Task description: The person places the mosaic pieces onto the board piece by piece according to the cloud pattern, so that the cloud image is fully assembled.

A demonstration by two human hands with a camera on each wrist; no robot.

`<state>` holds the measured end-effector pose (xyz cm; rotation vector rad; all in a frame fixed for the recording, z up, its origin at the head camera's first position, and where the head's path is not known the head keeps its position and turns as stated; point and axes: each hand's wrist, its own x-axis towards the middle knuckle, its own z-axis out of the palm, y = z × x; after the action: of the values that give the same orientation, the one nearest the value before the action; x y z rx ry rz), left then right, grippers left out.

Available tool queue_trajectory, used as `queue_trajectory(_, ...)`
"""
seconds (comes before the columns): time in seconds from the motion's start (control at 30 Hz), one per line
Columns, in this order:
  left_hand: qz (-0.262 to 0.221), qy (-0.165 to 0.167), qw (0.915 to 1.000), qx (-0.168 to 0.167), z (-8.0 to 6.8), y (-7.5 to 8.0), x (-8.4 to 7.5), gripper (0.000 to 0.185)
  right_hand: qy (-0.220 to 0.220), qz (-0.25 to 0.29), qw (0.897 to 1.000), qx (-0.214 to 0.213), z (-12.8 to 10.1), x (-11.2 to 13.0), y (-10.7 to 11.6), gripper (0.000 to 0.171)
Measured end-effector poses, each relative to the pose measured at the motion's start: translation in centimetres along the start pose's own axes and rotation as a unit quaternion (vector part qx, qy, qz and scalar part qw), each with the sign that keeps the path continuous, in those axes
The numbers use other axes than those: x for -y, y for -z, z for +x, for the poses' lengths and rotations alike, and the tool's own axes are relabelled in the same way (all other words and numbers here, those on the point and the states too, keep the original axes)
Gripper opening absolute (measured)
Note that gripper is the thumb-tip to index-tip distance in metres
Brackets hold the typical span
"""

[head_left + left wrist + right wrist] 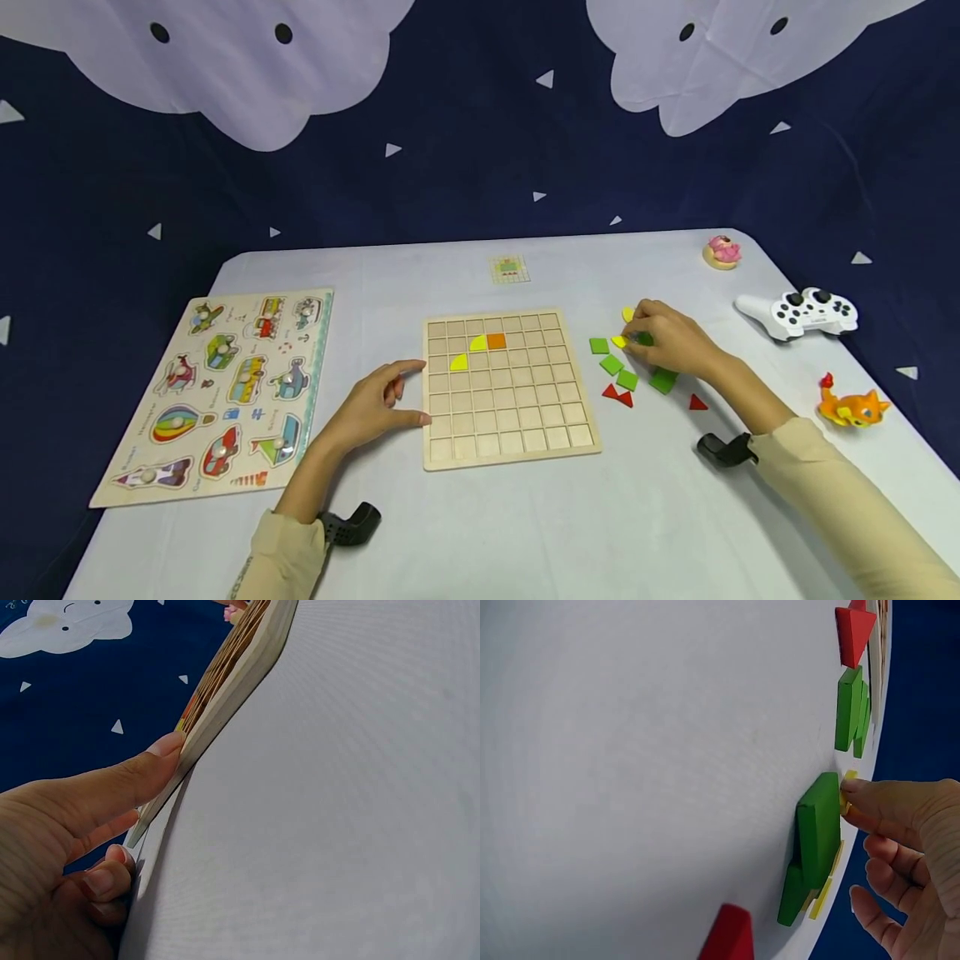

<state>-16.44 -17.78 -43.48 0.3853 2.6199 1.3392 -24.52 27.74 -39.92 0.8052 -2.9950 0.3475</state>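
Observation:
A square wooden grid board (512,460) lies mid-table, holding two yellow quarter-circle pieces (478,343) and an orange square (496,341). My left hand (370,408) touches its left edge with extended thumb and index finger, the other fingers folded in. In the left wrist view, the thumb (154,769) rests against the board's side (225,712). To the right of the board, my right hand (671,337) pinches a yellow quarter-circle piece (847,789) between thumb and index finger. Around it lie green squares (611,365), red triangles (698,402) and another yellow piece (627,314).
A small printed pattern card (510,269) lies behind the board. At the left is a vehicle knob puzzle (243,392). Along the right side are a white game controller (798,313), an orange animal toy (852,408) and a pink-topped toy (722,252).

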Motion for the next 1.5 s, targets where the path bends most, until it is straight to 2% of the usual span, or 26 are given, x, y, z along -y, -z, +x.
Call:
queue_trajectory(0.3, -0.005, -0.005, 1.0, 0.005, 0.0, 0.2, 0.0, 0.079, -0.008, 0.0, 1.0, -0.005, 0.4, 0.2, 0.0, 0.024)
queue_trajectory(0.57, -0.013, -0.003, 0.9999, 0.006, -0.1, 0.1, 0.1, 0.079, 0.006, 0.011, 0.999, -0.043, 1.2, 1.6, 0.1, 0.022)
queue_trajectory(0.73, -0.013, 0.0, 0.9999, 0.006, -0.1, 0.1, 0.0, 0.079, 0.026, 0.033, 0.998, -0.04, 2.2, 3.7, -0.3, 0.022)
queue_trajectory(0.97, -0.008, 0.005, 0.9999, 0.002, -0.1, 0.1, -0.3, 0.08, 0.08, 0.037, 0.996, -0.031, 3.7, 7.4, -1.2, 0.021)
queue_trajectory(1.17, -0.006, 0.008, 1.0, 0.002, 0.0, 0.1, -0.2, 0.08, 0.125, 0.041, 0.991, -0.039, 4.9, 10.3, -2.2, 0.019)
queue_trajectory(1.5, -0.014, 0.011, 0.9998, 0.0, -0.1, 0.1, -0.3, 0.08, 0.156, 0.045, 0.987, -0.018, 5.9, 14.4, -3.1, 0.018)
